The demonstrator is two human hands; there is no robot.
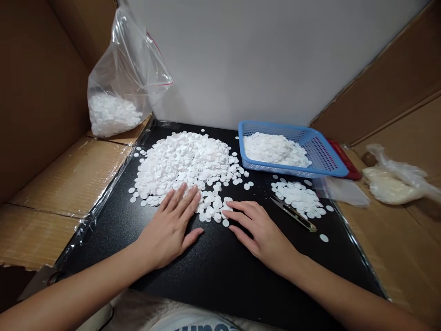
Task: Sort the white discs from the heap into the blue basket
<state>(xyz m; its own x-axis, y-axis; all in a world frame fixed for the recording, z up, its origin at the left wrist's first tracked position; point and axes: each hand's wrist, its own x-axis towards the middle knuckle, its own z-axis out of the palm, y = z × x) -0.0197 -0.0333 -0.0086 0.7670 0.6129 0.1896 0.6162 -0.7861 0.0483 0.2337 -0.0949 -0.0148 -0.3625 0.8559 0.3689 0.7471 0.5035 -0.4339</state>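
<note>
A wide heap of small white round discs (pixel 182 158) lies on a black tabletop (pixel 213 271). My left hand (pixel 172 225) rests flat at the heap's near edge, fingers stretched out and fingertips against the discs. Between my hands is a small cluster of loose discs (pixel 212 207), joined to the heap's near right side. My right hand (pixel 257 225) is at the right of that cluster, its fingers apart and the tips touching the outermost discs. Nothing shows in its grasp.
At the back right a blue plastic basket (pixel 292 172) holds more discs. Thread snips (pixel 294 215) lie beside a smaller disc pile (pixel 298 197). A clear bag (pixel 117 87) with discs stands at the left on cardboard (pixel 62 174). Another plastic bag (pixel 396 181) lies far right.
</note>
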